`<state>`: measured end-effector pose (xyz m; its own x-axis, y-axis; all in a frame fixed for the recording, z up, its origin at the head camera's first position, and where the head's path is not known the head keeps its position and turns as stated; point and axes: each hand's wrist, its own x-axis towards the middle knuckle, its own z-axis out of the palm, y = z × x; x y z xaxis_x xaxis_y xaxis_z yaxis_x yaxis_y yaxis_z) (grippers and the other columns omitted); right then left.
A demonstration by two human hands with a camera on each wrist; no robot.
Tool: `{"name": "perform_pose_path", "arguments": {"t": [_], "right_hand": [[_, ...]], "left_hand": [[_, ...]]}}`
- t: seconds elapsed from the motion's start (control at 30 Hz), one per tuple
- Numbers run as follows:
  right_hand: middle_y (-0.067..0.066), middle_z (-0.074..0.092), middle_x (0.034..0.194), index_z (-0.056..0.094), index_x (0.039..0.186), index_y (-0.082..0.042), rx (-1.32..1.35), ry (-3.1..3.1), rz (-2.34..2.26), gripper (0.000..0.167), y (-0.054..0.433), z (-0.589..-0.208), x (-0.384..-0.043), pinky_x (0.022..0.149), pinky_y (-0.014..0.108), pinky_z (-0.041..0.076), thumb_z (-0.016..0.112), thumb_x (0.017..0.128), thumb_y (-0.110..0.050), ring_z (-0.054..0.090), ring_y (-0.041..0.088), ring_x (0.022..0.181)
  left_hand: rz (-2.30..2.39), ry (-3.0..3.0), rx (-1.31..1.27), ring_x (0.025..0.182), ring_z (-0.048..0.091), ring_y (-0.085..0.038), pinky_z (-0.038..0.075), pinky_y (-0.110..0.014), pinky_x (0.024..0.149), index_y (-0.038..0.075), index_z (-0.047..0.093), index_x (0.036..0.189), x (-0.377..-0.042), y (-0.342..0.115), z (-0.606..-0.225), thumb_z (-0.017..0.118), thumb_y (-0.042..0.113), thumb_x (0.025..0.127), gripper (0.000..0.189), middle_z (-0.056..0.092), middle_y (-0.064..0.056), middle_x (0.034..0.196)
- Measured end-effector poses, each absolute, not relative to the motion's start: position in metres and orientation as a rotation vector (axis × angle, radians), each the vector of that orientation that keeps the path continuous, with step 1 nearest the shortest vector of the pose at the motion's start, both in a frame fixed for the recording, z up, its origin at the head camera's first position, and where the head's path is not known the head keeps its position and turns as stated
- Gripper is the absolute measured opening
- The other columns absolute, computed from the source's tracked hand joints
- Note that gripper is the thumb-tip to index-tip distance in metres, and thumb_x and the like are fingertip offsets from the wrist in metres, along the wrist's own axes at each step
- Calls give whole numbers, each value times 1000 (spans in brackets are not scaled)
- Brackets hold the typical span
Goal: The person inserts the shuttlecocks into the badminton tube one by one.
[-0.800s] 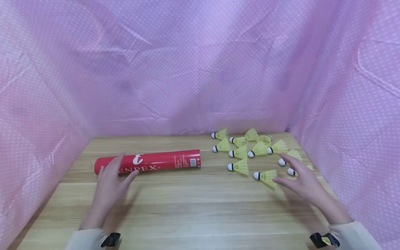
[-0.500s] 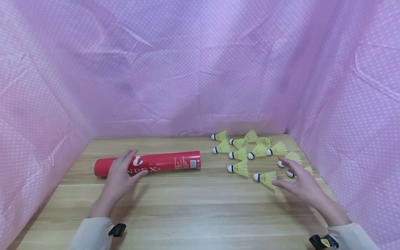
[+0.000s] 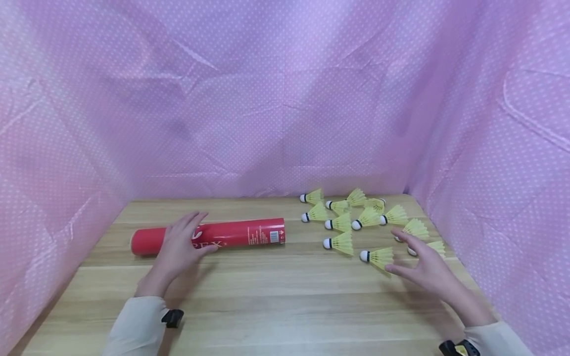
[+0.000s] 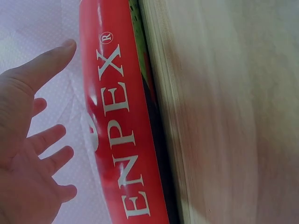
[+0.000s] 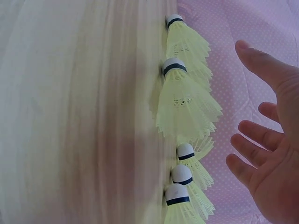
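Note:
A red shuttlecock tube (image 3: 249,232) with white lettering lies on its side at the left of the table. My left hand (image 3: 180,247) hovers over its left half, fingers spread; in the left wrist view the hand (image 4: 28,140) shows a gap to the tube (image 4: 117,126). To the right lie several yellow shuttlecocks with white heads. My right hand (image 3: 427,269) is above the near right ones, thumb and fingers apart, its thumb overlapping the nearest shuttlecock (image 3: 378,257). In the right wrist view, a shuttlecock (image 5: 184,105) stands apart from the empty right hand (image 5: 275,140).
The wooden table (image 3: 276,306) carries everything. Pink dotted cloth (image 3: 285,99) hangs behind it and along both sides. More shuttlecocks (image 3: 340,222) lie in loose rows toward the back right, some overlapping each other. Each wrist wears a black strap (image 3: 172,318).
My left hand has moved right along the tube, from near its left end toward the middle of the lettering. My right hand has barely shifted; the tube and shuttlecocks lie as before.

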<state>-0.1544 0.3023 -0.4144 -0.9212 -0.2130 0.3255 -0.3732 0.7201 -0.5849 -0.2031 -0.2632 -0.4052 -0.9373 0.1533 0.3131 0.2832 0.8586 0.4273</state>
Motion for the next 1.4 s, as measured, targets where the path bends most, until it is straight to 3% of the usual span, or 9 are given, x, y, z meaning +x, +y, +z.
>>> {"name": "perform_pose_path", "arguments": {"t": [0.33, 0.6, 0.83, 1.4], "right_hand": [[28, 48, 143, 47, 146, -3, 517, -2722, 983, 88, 300, -426, -159, 100, 70, 35, 90, 74, -31, 44, 52, 129], [26, 49, 144, 51, 142, -3, 605, -2725, 952, 84, 298, -437, -160, 102, 71, 32, 90, 73, -29, 42, 50, 131], [25, 52, 141, 55, 139, -3, 636, -2736, 902, 76, 297, -439, -159, 101, 71, 33, 90, 74, -23, 44, 51, 129], [19, 64, 127, 61, 129, 0, 615, -2680, 717, 70, 293, -447, -159, 96, 58, 45, 92, 67, -10, 61, 38, 113]], "left_hand": [[-651, -2892, -383, 143, 25, -46, 2, -68, 116, 17, 36, 157, -220, -255, -409, 92, 30, 72, 103, 34, -21, 156], [-652, -2934, -428, 143, 26, -47, 1, -64, 117, 12, 37, 156, -228, -252, -416, 92, 25, 72, 101, 38, -24, 153], [-622, -2970, -422, 136, 40, -43, 5, -63, 118, 10, 44, 152, -232, -251, -423, 93, 23, 70, 97, 51, -22, 144], [-470, -2906, -446, 129, 46, -45, 18, -65, 114, 9, 52, 146, -233, -250, -430, 93, 19, 70, 87, 56, -23, 134]]}}
